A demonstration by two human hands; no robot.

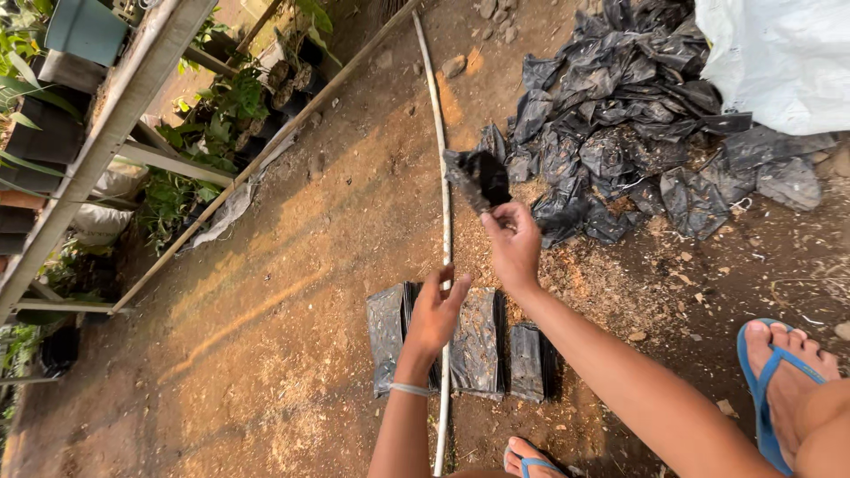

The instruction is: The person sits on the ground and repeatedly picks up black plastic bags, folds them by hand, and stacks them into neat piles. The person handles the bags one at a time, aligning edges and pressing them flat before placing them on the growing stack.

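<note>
Blue rubber sandals (779, 389) frame bare dirt as the right hand (513, 246) pinches a crumpled black plastic nursery bag (478, 180) above flattened bag stacks (478, 341), while the left hand (436, 314), fingers loosely curled and holding nothing, hovers over a thin white pipe (443, 204), apparently mid-sorting.

Ground: bare reddish-brown dirt (292, 292), dry, patchy sunlight. Lying directly on it:
- Long thin white pipe (445, 221), running from the top of view down to the bottom edge.
- Three flat stacks of black plastic bags (478, 341), side by side at lower centre; pipe passes across them.
- Large loose heap of crumpled black bags (620, 133), upper right.
- White sack (784, 62), top right corner, beside the heap.
- Sawdust (602, 283) scattered between heap and stacks.
- Small stones (454, 65) near top.
</note>
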